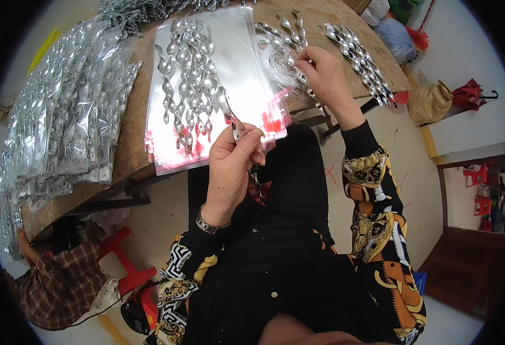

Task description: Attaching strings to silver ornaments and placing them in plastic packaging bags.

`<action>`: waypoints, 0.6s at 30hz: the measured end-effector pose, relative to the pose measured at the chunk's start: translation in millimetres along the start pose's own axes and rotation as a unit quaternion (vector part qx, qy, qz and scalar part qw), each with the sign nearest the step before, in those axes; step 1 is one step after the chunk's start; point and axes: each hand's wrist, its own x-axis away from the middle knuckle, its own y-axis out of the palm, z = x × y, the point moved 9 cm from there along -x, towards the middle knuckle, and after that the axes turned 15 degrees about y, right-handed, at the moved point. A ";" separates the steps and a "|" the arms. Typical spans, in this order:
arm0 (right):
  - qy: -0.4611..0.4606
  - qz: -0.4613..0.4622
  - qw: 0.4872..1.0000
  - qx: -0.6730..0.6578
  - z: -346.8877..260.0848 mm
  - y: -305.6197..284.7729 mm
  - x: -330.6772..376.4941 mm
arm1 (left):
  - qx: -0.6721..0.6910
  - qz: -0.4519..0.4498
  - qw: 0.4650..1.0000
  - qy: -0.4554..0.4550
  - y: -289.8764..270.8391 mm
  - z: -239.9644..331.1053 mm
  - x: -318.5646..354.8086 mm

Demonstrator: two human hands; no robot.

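Observation:
My left hand is closed on the lower end of a twisted silver strip, which slants up across a stack of clear plastic bags. More silver spiral strips lie bunched on that stack. To the right, my right hand has thumb and forefinger pressed together over a few loose spirals; what the pinch holds, if anything, is hidden. Beside those fingertips is a tangle of fine clear thread. Another bundle of silver spirals rests farther right, reaching over the table's edge.
Filled bags of spirals are piled on the left of the wooden table. A person in a checked shirt is at lower left, near a red stool. A tan bag and a red umbrella stand at right.

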 end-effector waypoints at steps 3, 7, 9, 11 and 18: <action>0.046 -0.016 0.998 -0.029 6.9 -1.7 -1.0 | -0.002 -0.001 1.000 0.006 0.3 -0.2 -0.8; 0.044 -0.007 0.998 -0.045 8.6 -4.1 -1.9 | -0.003 0.002 1.000 0.002 3.6 -0.7 -1.1; -0.047 0.011 0.998 0.034 -5.8 -0.3 0.2 | 0.008 0.000 1.000 0.007 5.8 0.0 -1.3; -0.058 0.018 0.995 0.078 -7.5 5.3 1.6 | -0.004 -0.007 1.000 -0.004 7.8 -1.2 -1.2; -0.053 -0.010 0.968 0.245 -0.3 38.4 -5.6 | -0.005 -0.005 1.000 -0.002 6.3 -0.5 0.5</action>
